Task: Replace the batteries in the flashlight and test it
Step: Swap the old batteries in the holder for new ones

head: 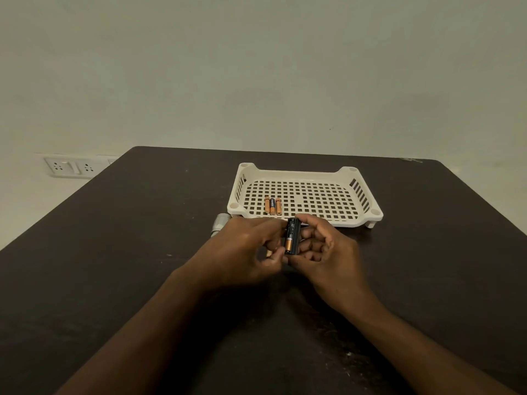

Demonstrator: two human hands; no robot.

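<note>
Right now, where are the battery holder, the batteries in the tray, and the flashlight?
battery holder (293, 236): head view, on its black side between both hands.
batteries (272, 206): head view, on the middle one of three.
flashlight (220, 222): head view, on its silver body left of the left hand.

Black battery holder upright, three batteries in tray.

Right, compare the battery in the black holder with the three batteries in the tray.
The battery in the holder is seated in the black holder, gripped between the left hand and right hand. The three tray batteries lie loose, side by side, untouched, in the white tray. All show copper-and-black casing.
</note>
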